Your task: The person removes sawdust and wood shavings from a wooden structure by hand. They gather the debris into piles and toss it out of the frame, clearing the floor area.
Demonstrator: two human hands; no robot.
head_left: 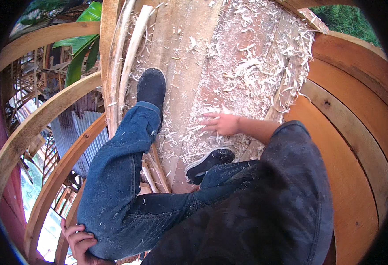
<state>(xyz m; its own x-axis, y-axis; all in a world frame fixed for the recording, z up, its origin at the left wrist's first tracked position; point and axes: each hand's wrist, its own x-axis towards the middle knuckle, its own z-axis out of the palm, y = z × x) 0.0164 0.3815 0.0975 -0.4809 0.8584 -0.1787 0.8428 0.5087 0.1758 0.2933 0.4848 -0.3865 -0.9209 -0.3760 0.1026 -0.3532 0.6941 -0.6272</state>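
Note:
My right hand reaches down to the planked floor, its fingers stretched out among the pale wood shavings. It is open, and no tool shows in it. At the lower left, my left hand rests against the knee of my blue jeans, fingers bent but somewhat apart, beside a curved wooden rib. Its palm is hidden. One dark shoe of mine points forward along the planks; the other shoe lies sideways below my right hand, with shavings around it.
Curved wooden ribs rise on the left, with gaps showing corrugated metal sheets below. Orange-brown planking forms the right side. Long wood strips lie along the left edge; shorter strips lie between my legs. Green leaves hang beyond.

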